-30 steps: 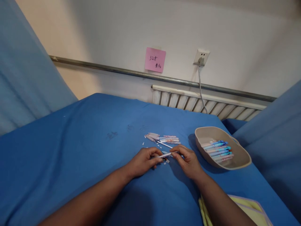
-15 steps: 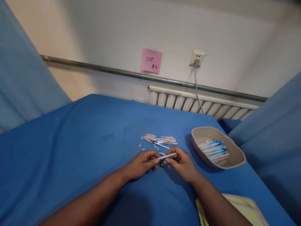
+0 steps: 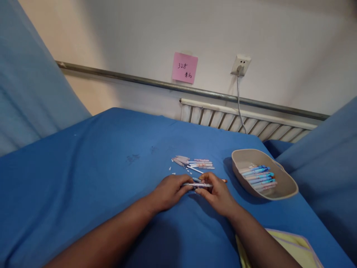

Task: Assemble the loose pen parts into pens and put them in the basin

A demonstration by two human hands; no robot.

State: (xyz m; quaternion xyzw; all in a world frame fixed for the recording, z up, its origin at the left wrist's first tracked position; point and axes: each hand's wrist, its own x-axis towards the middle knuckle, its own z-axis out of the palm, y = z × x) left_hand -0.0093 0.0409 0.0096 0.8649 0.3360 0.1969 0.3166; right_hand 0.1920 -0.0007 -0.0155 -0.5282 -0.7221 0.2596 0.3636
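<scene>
My left hand (image 3: 171, 190) and my right hand (image 3: 216, 192) are close together over the blue cloth, both closed on one slim pale pen (image 3: 197, 185). The left fingers pinch its left end, the right fingers its right end. Just behind it lies a bluish pen part (image 3: 196, 179), partly hidden by the fingers. Beyond my hands rests a loose group of pinkish pen barrels (image 3: 181, 160), white refills (image 3: 195, 169) and patterned barrels (image 3: 205, 164), with small white tips scattered near them. An orange-brown tip (image 3: 224, 180) shows beside my right hand.
A beige basket (image 3: 284, 186) at the right holds several blue and pink pens (image 3: 258, 178). Yellow fabric (image 3: 292, 247) lies at the lower right. A radiator (image 3: 217, 119), metal rail and pink note (image 3: 185, 67) are at the wall. Blue curtains hang on both sides.
The view has shifted slightly. The pen between my hands is now more level, and my left fingers have curled closer around its end. An orange-brown tip now shows beside my right hand.
</scene>
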